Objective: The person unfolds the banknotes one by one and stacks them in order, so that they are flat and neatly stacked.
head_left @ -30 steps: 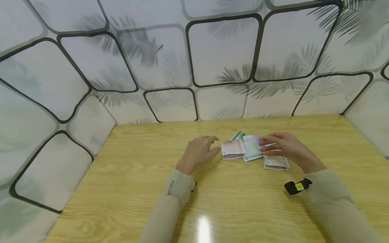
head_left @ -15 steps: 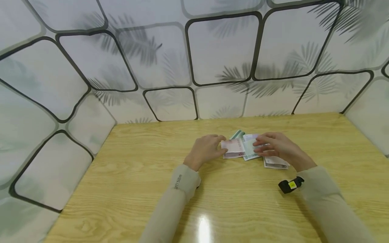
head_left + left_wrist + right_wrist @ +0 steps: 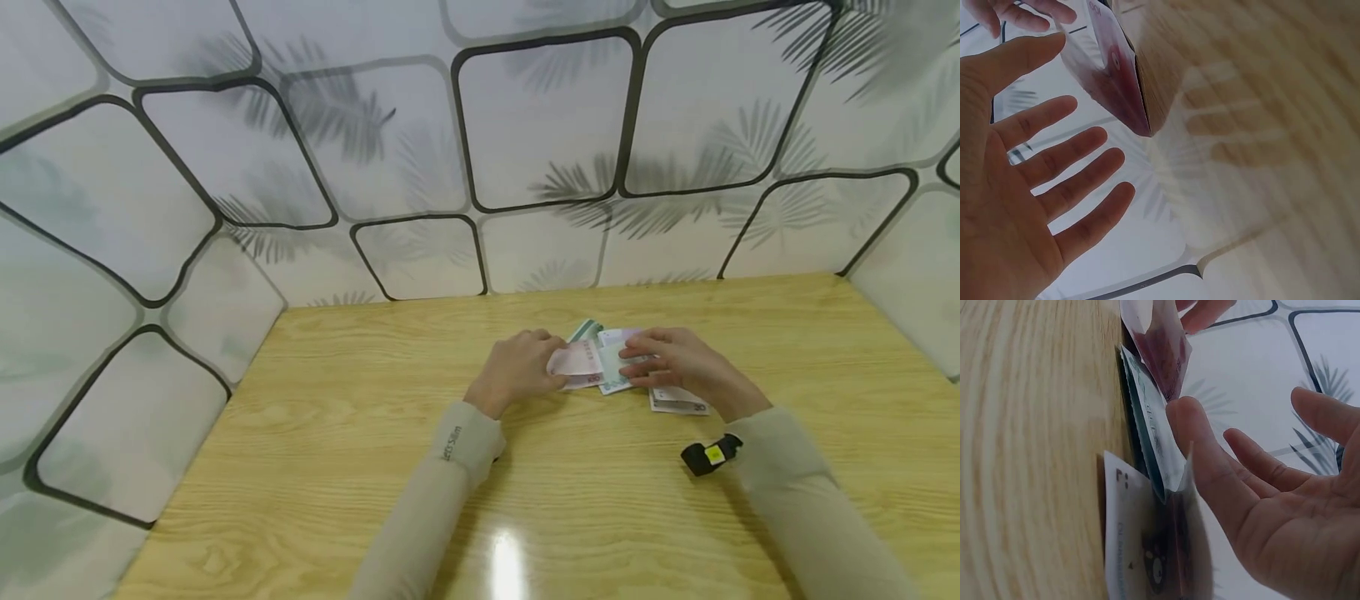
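Note:
Several folded banknotes lie overlapping on the table. At the left end, a pink-red banknote (image 3: 577, 360) lies between my left hand's (image 3: 519, 372) thumb and fingers. In the left wrist view those fingers are spread, the thumb close to the raised flap of the red banknote (image 3: 1116, 75). Relaxed and slightly bent, my right hand (image 3: 681, 368) hovers over the pale blue-green banknote (image 3: 609, 360), holding nothing. Below it sits a pale brownish banknote (image 3: 678, 403), partly hidden. Behind are a green banknote (image 3: 587, 329) and a purple banknote (image 3: 615, 336).
The wooden table (image 3: 315, 467) runs back to a patterned wall (image 3: 547, 133) with dark outlines and leaf prints. A second wall (image 3: 82, 258) borders the left side. On the right wrist is a black strap (image 3: 711, 455) with a yellow patch.
My left hand has moved right, from beside the red banknote to around its left edge. My right hand has shifted a little left over the blue-green banknote.

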`<action>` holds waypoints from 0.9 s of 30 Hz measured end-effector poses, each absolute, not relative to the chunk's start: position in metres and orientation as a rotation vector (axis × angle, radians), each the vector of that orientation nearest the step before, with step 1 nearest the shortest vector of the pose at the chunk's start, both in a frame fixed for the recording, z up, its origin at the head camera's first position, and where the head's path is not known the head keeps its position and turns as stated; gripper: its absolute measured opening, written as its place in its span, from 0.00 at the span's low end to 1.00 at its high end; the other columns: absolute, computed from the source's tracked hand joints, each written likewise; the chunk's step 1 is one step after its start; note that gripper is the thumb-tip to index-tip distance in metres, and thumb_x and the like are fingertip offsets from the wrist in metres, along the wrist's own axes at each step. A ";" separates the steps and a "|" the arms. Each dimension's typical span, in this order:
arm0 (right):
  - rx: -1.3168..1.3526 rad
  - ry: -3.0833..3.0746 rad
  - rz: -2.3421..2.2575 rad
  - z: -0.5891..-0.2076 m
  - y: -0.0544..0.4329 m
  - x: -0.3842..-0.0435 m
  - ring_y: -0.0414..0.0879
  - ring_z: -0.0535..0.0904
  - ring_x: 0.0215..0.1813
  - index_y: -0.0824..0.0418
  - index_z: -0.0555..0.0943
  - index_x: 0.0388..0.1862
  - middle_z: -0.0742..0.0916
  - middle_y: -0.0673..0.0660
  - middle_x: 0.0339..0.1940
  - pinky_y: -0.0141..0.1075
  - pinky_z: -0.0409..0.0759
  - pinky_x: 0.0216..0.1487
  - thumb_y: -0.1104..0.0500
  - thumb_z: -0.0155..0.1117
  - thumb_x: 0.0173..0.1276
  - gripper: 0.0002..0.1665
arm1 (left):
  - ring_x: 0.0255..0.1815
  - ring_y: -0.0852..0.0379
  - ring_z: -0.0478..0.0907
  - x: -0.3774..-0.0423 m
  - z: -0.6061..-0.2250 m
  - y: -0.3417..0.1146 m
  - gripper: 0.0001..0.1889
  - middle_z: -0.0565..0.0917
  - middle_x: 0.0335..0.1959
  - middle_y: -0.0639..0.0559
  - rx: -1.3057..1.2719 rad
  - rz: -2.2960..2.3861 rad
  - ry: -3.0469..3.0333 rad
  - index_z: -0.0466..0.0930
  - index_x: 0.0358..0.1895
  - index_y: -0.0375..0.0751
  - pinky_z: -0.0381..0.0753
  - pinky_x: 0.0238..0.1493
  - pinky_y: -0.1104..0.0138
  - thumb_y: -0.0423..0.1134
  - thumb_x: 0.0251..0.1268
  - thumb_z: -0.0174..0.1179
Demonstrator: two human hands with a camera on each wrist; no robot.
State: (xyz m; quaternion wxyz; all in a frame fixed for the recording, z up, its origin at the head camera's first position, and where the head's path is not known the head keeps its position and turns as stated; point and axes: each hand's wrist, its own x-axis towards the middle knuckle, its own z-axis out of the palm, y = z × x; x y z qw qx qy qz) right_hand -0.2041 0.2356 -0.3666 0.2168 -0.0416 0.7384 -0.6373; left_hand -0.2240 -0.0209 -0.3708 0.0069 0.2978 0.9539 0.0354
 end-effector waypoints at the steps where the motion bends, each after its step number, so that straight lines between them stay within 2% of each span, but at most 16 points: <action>1: -0.110 2.040 -1.766 -0.367 0.235 -0.204 0.45 0.85 0.49 0.81 0.56 0.74 0.71 0.77 0.67 0.40 0.85 0.54 0.55 0.47 0.85 0.34 | 0.61 0.54 0.77 -0.224 -0.371 -0.020 0.28 0.79 0.66 0.53 0.936 0.106 2.984 0.77 0.68 0.52 0.83 0.54 0.59 0.58 0.69 0.63; 7: -0.142 2.039 -1.749 -0.367 0.232 -0.205 0.44 0.85 0.50 0.81 0.53 0.75 0.67 0.79 0.71 0.41 0.84 0.56 0.52 0.48 0.84 0.38 | 0.60 0.53 0.78 -0.225 -0.371 -0.015 0.29 0.79 0.64 0.51 0.933 0.109 2.972 0.77 0.69 0.51 0.83 0.53 0.59 0.58 0.69 0.64; 19: -0.160 2.030 -1.742 -0.368 0.230 -0.206 0.46 0.86 0.48 0.81 0.53 0.75 0.68 0.79 0.70 0.41 0.85 0.54 0.54 0.46 0.85 0.36 | 0.55 0.53 0.80 -0.225 -0.372 -0.012 0.30 0.81 0.60 0.52 0.944 0.057 2.983 0.78 0.68 0.52 0.84 0.50 0.60 0.60 0.67 0.65; 27: -0.130 2.028 -1.746 -0.367 0.225 -0.204 0.46 0.86 0.47 0.80 0.55 0.73 0.69 0.79 0.70 0.41 0.85 0.54 0.56 0.46 0.85 0.32 | 0.46 0.56 0.83 -0.225 -0.373 -0.014 0.18 0.86 0.50 0.52 0.972 0.185 3.043 0.83 0.61 0.46 0.85 0.44 0.63 0.48 0.74 0.62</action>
